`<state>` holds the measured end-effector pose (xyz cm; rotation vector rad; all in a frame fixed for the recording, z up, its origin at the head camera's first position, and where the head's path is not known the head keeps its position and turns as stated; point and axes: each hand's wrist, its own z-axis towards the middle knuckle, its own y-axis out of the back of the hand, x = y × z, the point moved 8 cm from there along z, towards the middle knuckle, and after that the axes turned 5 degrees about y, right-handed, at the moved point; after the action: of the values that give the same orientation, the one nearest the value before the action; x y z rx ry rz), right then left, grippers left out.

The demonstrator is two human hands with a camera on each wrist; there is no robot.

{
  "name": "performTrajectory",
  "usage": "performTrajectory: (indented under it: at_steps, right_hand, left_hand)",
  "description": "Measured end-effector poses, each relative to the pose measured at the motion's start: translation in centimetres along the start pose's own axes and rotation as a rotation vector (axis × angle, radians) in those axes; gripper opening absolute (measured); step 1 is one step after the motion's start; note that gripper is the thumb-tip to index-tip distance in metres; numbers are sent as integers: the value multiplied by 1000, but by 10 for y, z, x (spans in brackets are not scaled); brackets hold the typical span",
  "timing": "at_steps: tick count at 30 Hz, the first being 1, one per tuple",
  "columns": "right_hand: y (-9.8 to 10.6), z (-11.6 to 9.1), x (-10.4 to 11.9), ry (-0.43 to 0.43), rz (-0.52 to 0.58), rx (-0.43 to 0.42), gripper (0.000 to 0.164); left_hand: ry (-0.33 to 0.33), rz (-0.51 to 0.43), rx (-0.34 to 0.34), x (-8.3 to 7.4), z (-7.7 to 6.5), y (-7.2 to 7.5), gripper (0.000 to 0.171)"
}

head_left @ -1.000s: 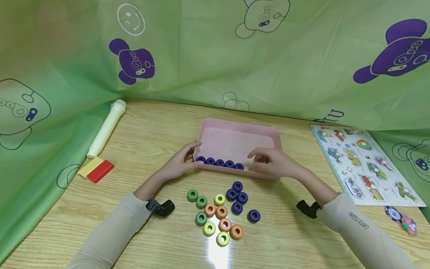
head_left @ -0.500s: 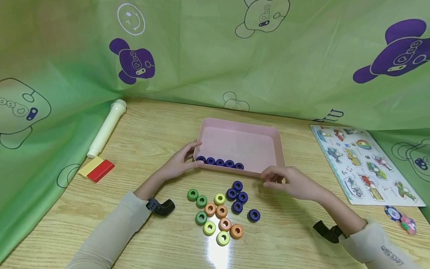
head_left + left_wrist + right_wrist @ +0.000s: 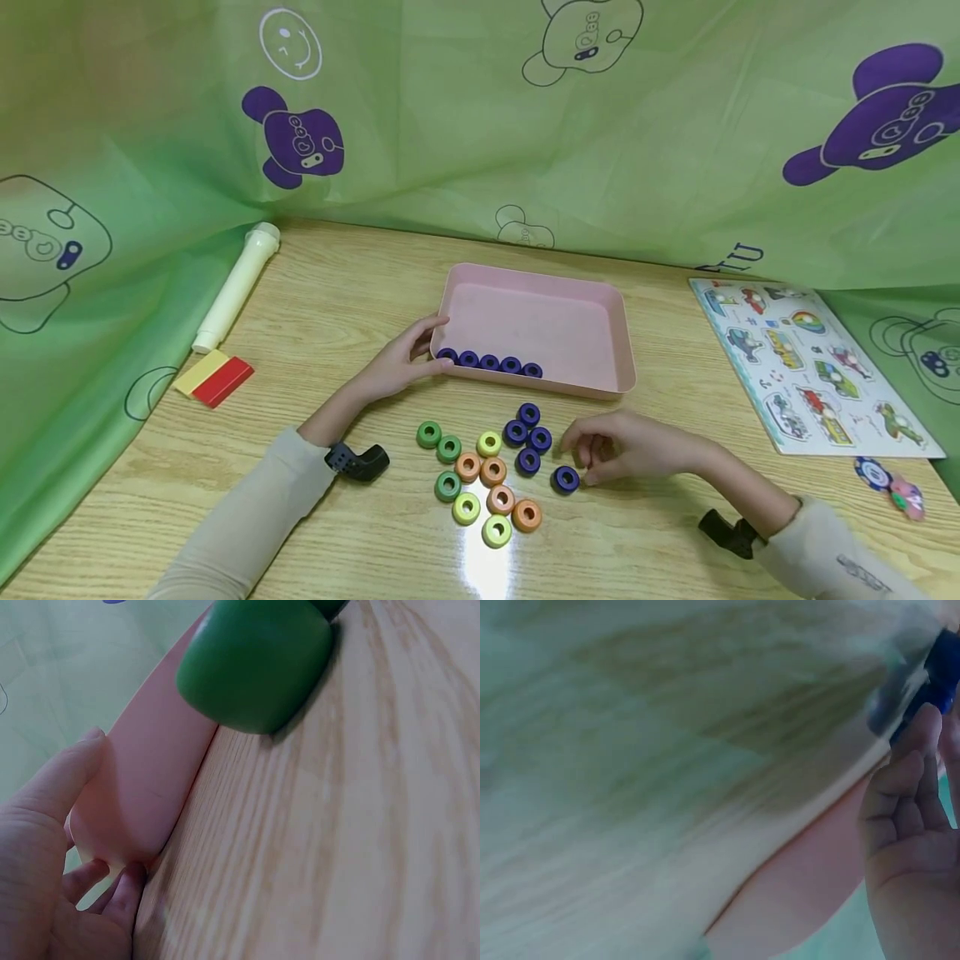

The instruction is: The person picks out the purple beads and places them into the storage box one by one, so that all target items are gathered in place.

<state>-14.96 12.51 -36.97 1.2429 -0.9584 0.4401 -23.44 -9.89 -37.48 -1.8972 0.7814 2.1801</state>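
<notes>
My left hand (image 3: 401,363) grips the left front corner of a shallow pink tray (image 3: 622,350). Its thumb lies along the front wall and the other fingers go round the side, as the left wrist view shows on the tray wall (image 3: 154,765). Inside, a row of dark blue ring beads (image 3: 490,363) lines the front wall. My right hand (image 3: 637,446) is low over the table in front of the tray, fingers bent and apart. Its thumb tip is right beside a lone dark blue ring bead (image 3: 565,479), with nothing gripped. Several more dark blue beads (image 3: 528,461) cluster to its left.
Green (image 3: 448,449), orange (image 3: 527,515) and yellow ring beads (image 3: 497,531) lie loose on the wooden table. A picture puzzle board (image 3: 817,367) is at right, near a small round chip (image 3: 873,473). At left are a pale tube (image 3: 236,287) and a yellow-red block (image 3: 214,377).
My right hand has come out of the tray, over its front wall, and down toward the lone dark blue bead. The left hand keeps its place on the tray corner.
</notes>
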Motion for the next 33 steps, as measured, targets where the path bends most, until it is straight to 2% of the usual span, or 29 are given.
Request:
performTrajectory:
  at_steps: [4,12,18,21,26,33]
  right_hand:
    - [-8,3,-3,-16,32,40,35]
    - [-14,9,-3,-1,2,71,35]
    - [-17,11,-3,-7,-4,83,32]
    - [-17,11,-1,3,2,82,31]
    - [-17,9,1,1,10,68,29]
    - [-6,4,-1,-71,-31,5,28]
  left_hand:
    - [11,7,-1,0,0,0,60]
    - [16,6,-2,3,0,1,62]
    - [8,10,-12,20,6,3,64]
    - [9,24,-15,29,8,4,66]
    - [-8,26,-17,30,9,3,67]
    - [-9,22,-18,29,9,3,66]
